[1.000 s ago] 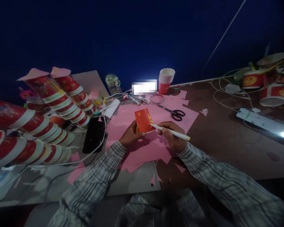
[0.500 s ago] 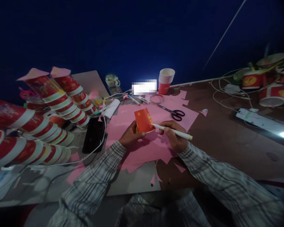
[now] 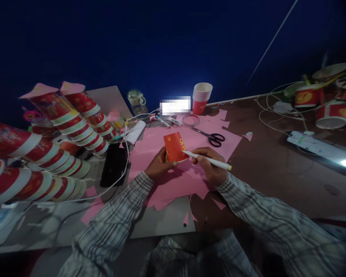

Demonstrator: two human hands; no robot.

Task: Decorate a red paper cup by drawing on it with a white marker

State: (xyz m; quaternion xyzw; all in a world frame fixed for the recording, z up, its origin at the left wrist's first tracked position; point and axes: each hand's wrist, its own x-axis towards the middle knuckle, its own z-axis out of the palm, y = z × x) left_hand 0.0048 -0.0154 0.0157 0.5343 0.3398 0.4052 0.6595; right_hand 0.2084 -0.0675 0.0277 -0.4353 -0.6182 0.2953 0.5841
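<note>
My left hand (image 3: 159, 164) grips a red paper cup (image 3: 173, 146) by its lower left side, thumb along the bottom edge. Yellow lettering runs down the cup's right side. Between the fingers of my right hand (image 3: 212, 165) is a white marker pen (image 3: 212, 160), its tip at the cup by the lower end of the lettering and its yellow end pointing right. Whether the tip touches the surface I cannot tell. Pink paper (image 3: 175, 184) lies beneath both hands, and black-handled scissors (image 3: 215, 139) rest on it just beyond my right hand.
Towers of stacked red paper cups (image 3: 75, 127) lean at the left, beside a black phone (image 3: 113, 165) crossed by a white cable. Behind stand nested cups (image 3: 201, 99), a roll of tape (image 3: 191, 120) and a jar (image 3: 137, 102). A lit phone (image 3: 320, 148) lies right.
The marker's tip has shifted slightly left and down along the lettering, and my right hand has moved a little with it. More yellow marks show on the cup. My left hand keeps its hold.
</note>
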